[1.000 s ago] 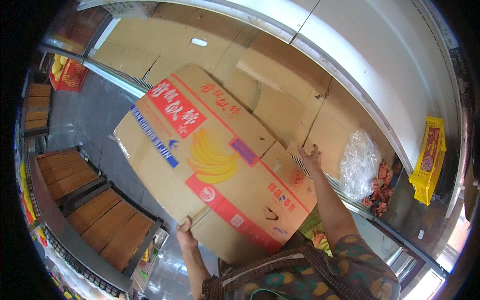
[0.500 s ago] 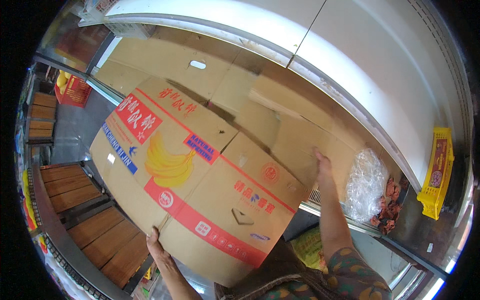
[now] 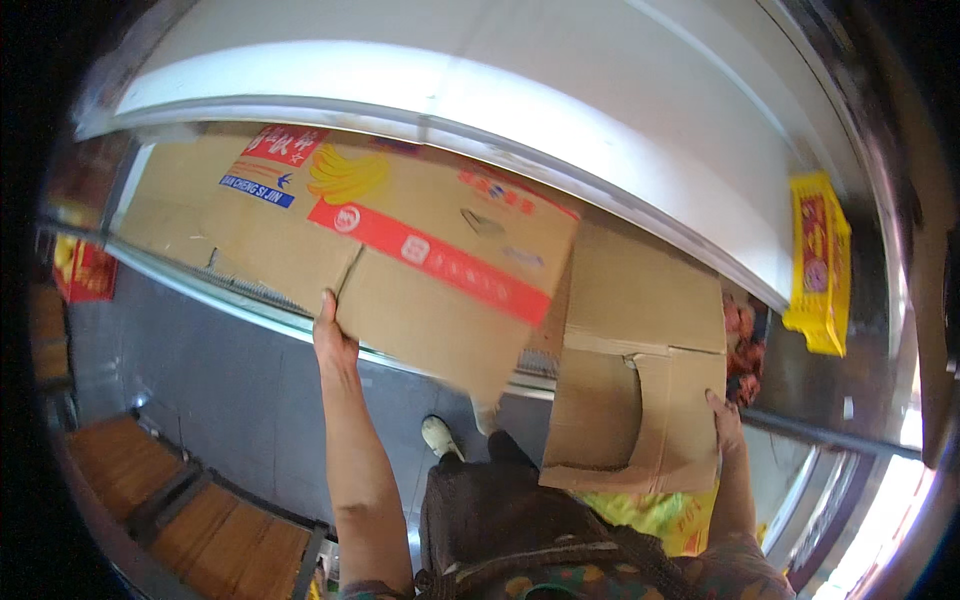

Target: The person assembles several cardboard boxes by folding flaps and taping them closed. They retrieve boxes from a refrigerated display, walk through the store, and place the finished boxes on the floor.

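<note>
Both hands are on the flattened cardboard box (image 3: 470,270): left hand (image 3: 333,335) clamps its lower edge, right hand (image 3: 724,420) presses fingers closed on a folded flap, box spread above and between them.

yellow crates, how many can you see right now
1. A yellow plastic crate stands at the far right of the head view, beside the cardboard flap that the right hand grips. Others may be hidden behind the flattened cardboard box, whose lower edge the left hand holds.

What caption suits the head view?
Left hand and right hand hold a flattened brown cardboard box over a shelf.
</note>
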Demonstrator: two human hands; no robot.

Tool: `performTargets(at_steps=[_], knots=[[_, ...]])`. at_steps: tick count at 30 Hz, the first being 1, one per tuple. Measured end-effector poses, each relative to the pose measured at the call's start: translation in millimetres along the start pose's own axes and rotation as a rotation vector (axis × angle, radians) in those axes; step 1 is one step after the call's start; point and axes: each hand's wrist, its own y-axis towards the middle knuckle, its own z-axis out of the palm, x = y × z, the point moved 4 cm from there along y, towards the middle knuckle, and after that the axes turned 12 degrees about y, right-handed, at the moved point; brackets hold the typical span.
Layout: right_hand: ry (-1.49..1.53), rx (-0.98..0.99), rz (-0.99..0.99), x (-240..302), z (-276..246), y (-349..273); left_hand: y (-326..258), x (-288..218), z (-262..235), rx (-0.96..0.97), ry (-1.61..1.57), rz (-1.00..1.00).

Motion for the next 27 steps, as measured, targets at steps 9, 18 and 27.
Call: performTargets(at_steps=[9,18,27], knots=[[-0.223,0.078,0.256,0.1,-115.3,-98.8,-96.8,147.1,60.6,0.628,1.039,-0.028],[-0.523,0.082,-0.004,56.2,-236.0,-311.9,-321.2,199.2,36.3,1.293,1.115,-0.687],[-0.168,0.181,-0.152,72.1,-227.9,-397.4,-422.0,106.7,39.8,1.164,0.27,-0.849]])
